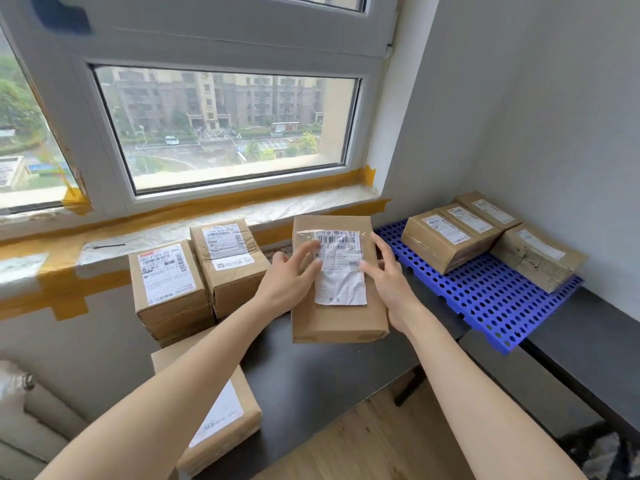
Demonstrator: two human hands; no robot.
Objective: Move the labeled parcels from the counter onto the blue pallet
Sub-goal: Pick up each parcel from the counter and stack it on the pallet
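Low in the frame, left hand [284, 284] and right hand [388, 289] on the sides of a parcel [337, 320], mid-frame, above the counter [311, 368]. Fingers spread loose over its label [341, 268], not curled tight. Stiff card, probably light, maybe slick at the tape. Best held by both long edges. Further right, the pallet [485, 296].

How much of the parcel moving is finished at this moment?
Done: four parcels lie on the blue pallet. In hand: the left hand and right hand are at the sides of one labeled parcel. Left: at least three parcels on the counter.
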